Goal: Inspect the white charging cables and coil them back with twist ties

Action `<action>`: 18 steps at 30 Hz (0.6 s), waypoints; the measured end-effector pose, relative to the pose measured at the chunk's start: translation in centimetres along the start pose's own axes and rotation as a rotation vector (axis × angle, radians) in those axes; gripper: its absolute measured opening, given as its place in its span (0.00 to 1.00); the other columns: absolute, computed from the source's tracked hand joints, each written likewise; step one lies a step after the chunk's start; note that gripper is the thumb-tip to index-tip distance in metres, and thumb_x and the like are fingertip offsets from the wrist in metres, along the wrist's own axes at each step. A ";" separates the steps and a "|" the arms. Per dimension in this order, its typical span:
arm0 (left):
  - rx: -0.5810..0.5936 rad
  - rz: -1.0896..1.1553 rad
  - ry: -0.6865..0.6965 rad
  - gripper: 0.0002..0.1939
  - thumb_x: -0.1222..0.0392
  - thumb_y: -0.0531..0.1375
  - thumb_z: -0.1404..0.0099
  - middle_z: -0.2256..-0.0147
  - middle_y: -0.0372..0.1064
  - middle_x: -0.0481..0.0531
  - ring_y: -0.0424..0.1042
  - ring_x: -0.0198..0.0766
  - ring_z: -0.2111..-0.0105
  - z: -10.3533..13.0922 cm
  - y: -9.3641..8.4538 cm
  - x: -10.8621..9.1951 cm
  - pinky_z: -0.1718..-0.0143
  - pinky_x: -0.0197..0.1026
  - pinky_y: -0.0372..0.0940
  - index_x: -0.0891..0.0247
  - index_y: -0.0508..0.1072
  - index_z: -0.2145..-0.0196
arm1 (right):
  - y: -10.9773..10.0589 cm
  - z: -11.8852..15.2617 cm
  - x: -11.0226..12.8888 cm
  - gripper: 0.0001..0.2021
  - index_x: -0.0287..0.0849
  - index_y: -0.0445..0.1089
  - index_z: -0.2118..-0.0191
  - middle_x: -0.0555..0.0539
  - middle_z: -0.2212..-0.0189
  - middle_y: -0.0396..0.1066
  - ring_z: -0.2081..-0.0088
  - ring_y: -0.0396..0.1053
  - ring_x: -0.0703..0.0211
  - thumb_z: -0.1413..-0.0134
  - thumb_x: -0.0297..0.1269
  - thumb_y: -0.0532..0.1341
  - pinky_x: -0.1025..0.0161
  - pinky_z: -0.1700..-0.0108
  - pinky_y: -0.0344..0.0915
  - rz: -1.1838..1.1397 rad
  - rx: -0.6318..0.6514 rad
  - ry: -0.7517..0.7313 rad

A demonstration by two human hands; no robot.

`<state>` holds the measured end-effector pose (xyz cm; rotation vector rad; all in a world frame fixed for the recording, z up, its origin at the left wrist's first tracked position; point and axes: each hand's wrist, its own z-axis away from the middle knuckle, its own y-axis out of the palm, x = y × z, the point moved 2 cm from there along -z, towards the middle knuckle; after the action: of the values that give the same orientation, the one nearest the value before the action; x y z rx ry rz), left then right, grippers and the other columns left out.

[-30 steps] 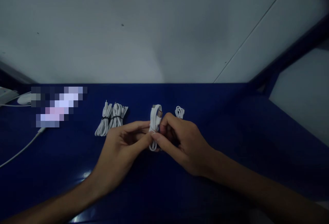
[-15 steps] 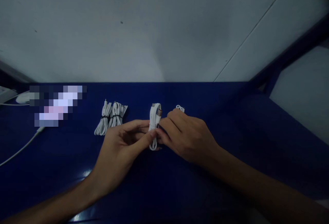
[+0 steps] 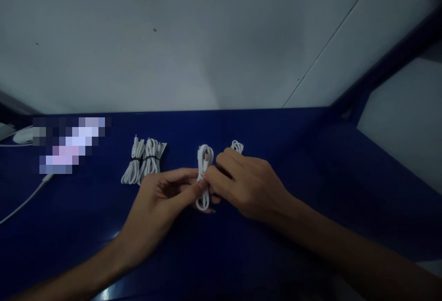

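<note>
My left hand point(image 3: 169, 195) pinches a coiled white USB cable point(image 3: 204, 153) between thumb and fingers, holding it upright above the blue table. The cable's metal plug shows inside the top loop. My right hand point(image 3: 241, 179) is closed, its thumb and forefinger pressed against the middle of the bundle; what they grip there is hidden. Behind the right knuckles lies another white coiled cable point(image 3: 237, 145), partly covered. To the left, white cable bundles point(image 3: 134, 165) with black ties lie side by side, partly behind my left hand.
On the left, a blurred-out bright object point(image 3: 74, 142) lies with a white cord point(image 3: 26, 204) running from it. A white rounded item point(image 3: 24, 135) is beside it. The blue table point(image 3: 293, 153) meets a pale wall point(image 3: 186, 61) at the back.
The held cable has turned slightly and its top loop looks rounder. The right fingertips have closed in against its middle. The whole view has shifted a little.
</note>
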<state>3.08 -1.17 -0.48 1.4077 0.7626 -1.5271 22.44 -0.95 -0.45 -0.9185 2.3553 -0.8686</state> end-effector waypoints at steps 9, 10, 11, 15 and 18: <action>0.137 0.268 -0.097 0.16 0.54 0.63 0.20 0.56 0.86 0.61 0.84 0.47 0.58 -0.6 0.0 0.4 0.56 0.44 0.78 0.64 0.89 0.59 | 0.9 0.4 0.0 0.16 0.41 0.68 0.69 0.52 0.73 0.64 0.72 0.57 0.63 0.28 0.20 0.56 0.62 0.74 0.52 -0.137 -0.008 -0.010; 0.135 0.269 -0.087 0.17 0.53 0.62 0.19 0.56 0.86 0.60 0.84 0.46 0.58 -0.6 0.0 0.4 0.56 0.43 0.78 0.64 0.89 0.59 | 0.9 0.4 0.0 0.16 0.40 0.68 0.69 0.52 0.73 0.64 0.72 0.57 0.63 0.28 0.20 0.56 0.62 0.74 0.52 -0.153 0.003 -0.003; 0.129 0.260 -0.079 0.16 0.53 0.62 0.19 0.56 0.85 0.59 0.83 0.44 0.59 -0.6 0.0 0.4 0.56 0.41 0.77 0.63 0.88 0.59 | 0.9 0.4 0.1 0.16 0.40 0.69 0.69 0.52 0.73 0.64 0.72 0.58 0.62 0.27 0.21 0.56 0.61 0.75 0.52 -0.169 0.013 0.006; 0.115 0.224 -0.071 0.11 0.56 0.65 0.21 0.56 0.85 0.56 0.82 0.40 0.61 -0.6 -0.2 0.4 0.58 0.38 0.75 0.62 0.88 0.57 | 0.7 0.1 0.2 0.16 0.40 0.69 0.67 0.51 0.72 0.66 0.72 0.59 0.62 0.23 0.25 0.54 0.62 0.75 0.52 -0.229 0.036 0.067; 0.129 0.229 -0.068 0.10 0.57 0.65 0.21 0.56 0.84 0.56 0.81 0.39 0.61 -0.4 -0.3 0.3 0.58 0.37 0.74 0.61 0.88 0.56 | 0.6 0.0 0.3 0.17 0.40 0.69 0.68 0.51 0.71 0.66 0.72 0.59 0.63 0.23 0.25 0.54 0.63 0.75 0.52 -0.262 0.066 0.109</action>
<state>3.02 -0.72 -0.84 1.4748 0.4503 -1.4568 21.99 -0.81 -0.90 -1.1981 2.3140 -1.1165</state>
